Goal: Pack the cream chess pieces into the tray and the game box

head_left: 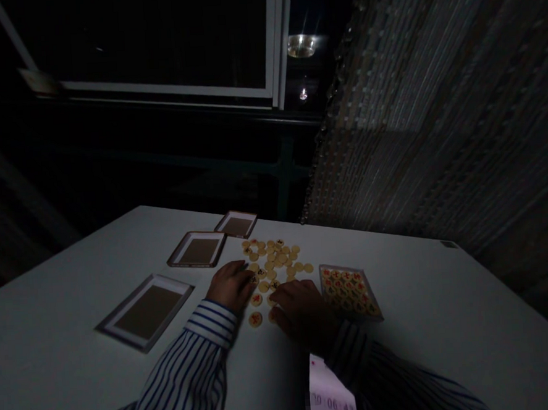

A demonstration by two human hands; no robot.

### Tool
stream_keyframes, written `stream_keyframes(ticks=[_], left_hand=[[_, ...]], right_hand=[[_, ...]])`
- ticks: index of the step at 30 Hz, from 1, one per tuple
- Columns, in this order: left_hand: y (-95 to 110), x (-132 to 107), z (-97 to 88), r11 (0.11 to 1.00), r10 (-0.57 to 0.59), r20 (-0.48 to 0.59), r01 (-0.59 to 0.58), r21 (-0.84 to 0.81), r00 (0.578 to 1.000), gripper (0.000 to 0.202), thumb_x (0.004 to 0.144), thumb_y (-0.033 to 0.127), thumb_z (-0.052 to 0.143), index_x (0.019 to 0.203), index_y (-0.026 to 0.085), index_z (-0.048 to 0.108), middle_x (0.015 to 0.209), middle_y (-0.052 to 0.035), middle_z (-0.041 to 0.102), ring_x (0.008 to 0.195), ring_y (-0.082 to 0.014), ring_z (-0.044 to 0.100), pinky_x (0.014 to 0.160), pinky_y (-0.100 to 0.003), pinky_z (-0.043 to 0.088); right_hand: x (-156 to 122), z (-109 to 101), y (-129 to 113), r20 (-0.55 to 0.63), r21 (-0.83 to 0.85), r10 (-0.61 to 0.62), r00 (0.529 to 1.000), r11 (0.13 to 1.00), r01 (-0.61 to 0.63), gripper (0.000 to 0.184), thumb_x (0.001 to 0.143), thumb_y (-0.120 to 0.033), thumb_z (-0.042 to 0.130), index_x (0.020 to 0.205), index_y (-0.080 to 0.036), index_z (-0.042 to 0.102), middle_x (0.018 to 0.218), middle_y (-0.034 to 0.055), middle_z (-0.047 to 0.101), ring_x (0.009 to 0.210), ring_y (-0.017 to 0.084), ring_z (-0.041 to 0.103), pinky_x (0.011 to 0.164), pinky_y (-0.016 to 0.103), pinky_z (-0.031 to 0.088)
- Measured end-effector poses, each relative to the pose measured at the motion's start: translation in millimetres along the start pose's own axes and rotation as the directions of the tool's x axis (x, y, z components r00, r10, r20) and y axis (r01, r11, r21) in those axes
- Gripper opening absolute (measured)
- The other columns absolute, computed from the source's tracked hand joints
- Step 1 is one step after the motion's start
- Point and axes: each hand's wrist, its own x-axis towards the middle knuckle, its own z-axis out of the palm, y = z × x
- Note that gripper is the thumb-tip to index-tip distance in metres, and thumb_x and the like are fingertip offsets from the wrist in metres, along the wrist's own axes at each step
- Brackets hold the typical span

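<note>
Round xiangqi pieces [281, 258] lie in a loose pile mid-table, many blank side up, several showing red or black characters. My left hand [229, 288] rests at the pile's left side, fingers bent and apart, tips touching a black-marked piece [254, 280]. From the right, my right hand [306, 311] reaches over the near pieces, thumb and forefinger apart; their tips partly cover two pieces at the edge. Two red-marked pieces, one [256, 299] and a nearer one [255, 319], lie between the hands. Right of my right hand, a shallow box [377, 310] holds rows of face-up pieces.
Three shallow trays stand left and behind: a near one [146, 347], a middle one [174, 265] and a far one [255, 218]. A lit timer screen [332, 390] sits by my right forearm. Behind the white table [53, 323] are a window and a bead curtain [390, 130]. The room is dim.
</note>
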Motion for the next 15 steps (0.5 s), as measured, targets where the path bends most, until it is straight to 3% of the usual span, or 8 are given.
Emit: stream_keyframes(ticks=[15], left_hand=[[1.5, 6.7, 0.7, 0.999, 0.010, 0.108, -0.016, 0.049, 0.994, 0.033, 0.076, 0.040, 0.048, 0.095, 0.021, 0.067, 0.117, -0.0132, 0.055, 0.109, -0.0303, 0.046, 0.089, -0.047, 0.039]], right_hand=[[-0.9, 0.1, 0.6, -0.016, -0.013, 0.022, 1.000, 1.000, -0.022, 0.016, 0.080, -0.025, 0.046, 0.091, -0.019, 0.056, 0.089, 0.0046, 0.059, 0.086, 0.017, 0.048, 0.077, 0.032, 0.029]])
